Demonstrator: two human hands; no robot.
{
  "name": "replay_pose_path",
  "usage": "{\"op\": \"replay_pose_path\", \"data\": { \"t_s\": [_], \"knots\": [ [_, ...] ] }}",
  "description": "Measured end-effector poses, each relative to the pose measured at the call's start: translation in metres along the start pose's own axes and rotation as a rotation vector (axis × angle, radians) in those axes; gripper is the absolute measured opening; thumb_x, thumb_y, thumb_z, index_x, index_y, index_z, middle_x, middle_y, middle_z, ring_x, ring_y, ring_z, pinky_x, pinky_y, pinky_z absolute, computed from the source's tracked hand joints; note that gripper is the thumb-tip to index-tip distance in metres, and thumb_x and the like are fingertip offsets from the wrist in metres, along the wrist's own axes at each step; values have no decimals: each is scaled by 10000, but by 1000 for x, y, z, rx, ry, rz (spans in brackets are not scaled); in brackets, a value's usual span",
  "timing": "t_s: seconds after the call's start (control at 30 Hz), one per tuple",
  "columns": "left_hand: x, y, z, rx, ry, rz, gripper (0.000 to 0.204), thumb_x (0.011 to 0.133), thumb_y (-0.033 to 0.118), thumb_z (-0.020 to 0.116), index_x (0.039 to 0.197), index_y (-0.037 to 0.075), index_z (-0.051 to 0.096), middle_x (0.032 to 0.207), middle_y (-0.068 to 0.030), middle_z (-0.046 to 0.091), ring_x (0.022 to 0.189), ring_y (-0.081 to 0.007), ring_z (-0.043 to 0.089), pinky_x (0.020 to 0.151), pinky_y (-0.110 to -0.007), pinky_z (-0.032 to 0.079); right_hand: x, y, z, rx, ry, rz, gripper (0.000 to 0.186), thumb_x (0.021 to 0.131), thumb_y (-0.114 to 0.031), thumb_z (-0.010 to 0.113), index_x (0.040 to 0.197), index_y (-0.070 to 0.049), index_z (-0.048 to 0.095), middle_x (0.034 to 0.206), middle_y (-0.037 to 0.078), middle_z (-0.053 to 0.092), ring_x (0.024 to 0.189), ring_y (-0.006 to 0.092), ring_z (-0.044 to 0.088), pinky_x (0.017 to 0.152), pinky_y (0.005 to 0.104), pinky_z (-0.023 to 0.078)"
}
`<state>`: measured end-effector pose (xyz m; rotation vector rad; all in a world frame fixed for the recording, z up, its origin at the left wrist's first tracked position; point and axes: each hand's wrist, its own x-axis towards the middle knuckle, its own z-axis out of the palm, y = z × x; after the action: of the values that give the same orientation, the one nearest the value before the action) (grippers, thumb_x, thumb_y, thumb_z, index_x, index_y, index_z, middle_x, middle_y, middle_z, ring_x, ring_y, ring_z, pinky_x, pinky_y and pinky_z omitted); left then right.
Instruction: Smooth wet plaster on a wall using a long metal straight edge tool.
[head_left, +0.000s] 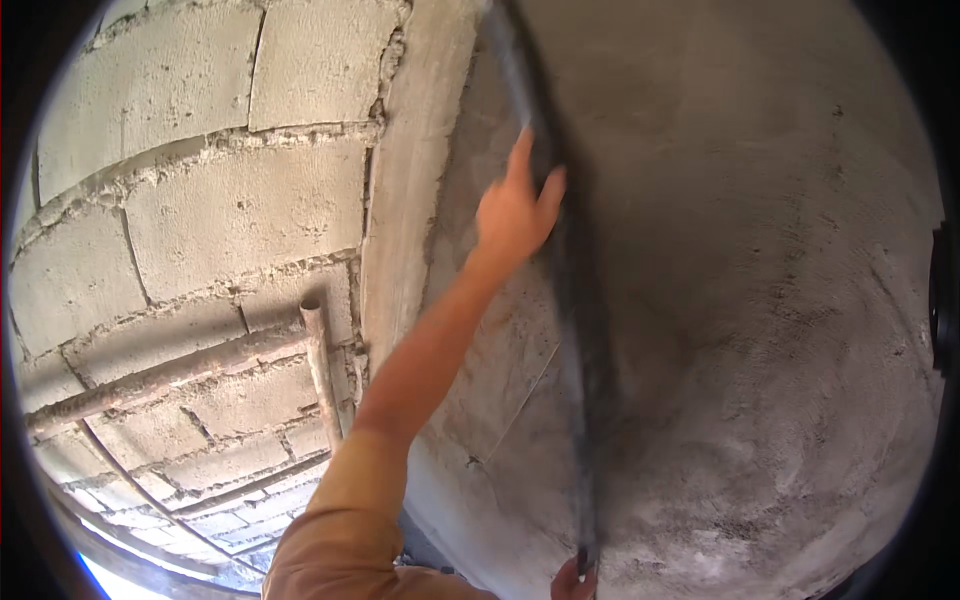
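On a grey plastered wall [760, 250] beside blockwork [200, 220], both hands' fingers grip a long straightedge [575, 300].

Rough matt plaster wall [760, 300], coarse concrete blocks [200, 210], dark straightedge [580, 330].

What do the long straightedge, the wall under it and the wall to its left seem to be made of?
Straightedge: likely metal, dark and blurred, so unsure. Wall under it: fresh grey cement render, rough and damp-looking. Left wall: pale concrete blocks with rough mortar joints, unplastered.
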<state>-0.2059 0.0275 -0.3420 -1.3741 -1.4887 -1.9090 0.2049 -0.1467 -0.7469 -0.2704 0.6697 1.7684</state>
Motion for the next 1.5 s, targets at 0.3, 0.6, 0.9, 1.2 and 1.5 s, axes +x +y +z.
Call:
{"op": "replay_pose_path", "data": {
  "t_s": [0.3,0.6,0.9,1.2,1.5],
  "knots": [
    [66,15,43,-164,37,-11,695,930,382,594,1516,94,354,844,-235,715,837,-451,689,782,-522,534,6,1,32,-211,51,-447,155,931,-64,611,1064,16,606,844,64,546,721,168,469,572,264,397],
    [-110,-46,46,-145,32,-160,694,957,340,616,1546,113,328,634,-143,658,573,-389,652,590,-469,520,80,-177,-145,-245,-306,-71,87,914,-118,650,936,-81,575,795,30,506,675,140,439,547,259,375],
    [-51,16,24,-165,8,-13,676,953,314,635,1507,44,357,633,-107,657,594,-343,665,561,-435,509,40,-132,-96,-370,-334,-332,203,980,-204,617,1089,-35,592,1004,122,636,888,206,626,758,291,523],
    [59,65,55,-180,28,30,719,901,405,627,1486,56,394,681,-130,686,735,-357,694,734,-468,531,36,-58,-7,-266,-278,-419,307,980,-202,613,1195,17,627,1147,146,706,1055,244,688,942,339,585],
    [-94,-20,50,-244,20,-194,670,953,290,650,1522,92,357,653,-81,629,599,-275,663,598,-378,516,77,-147,-100,-321,-131,-447,294,981,-247,601,1145,-12,666,1052,122,747,968,238,721,877,361,604]
  ]
}}
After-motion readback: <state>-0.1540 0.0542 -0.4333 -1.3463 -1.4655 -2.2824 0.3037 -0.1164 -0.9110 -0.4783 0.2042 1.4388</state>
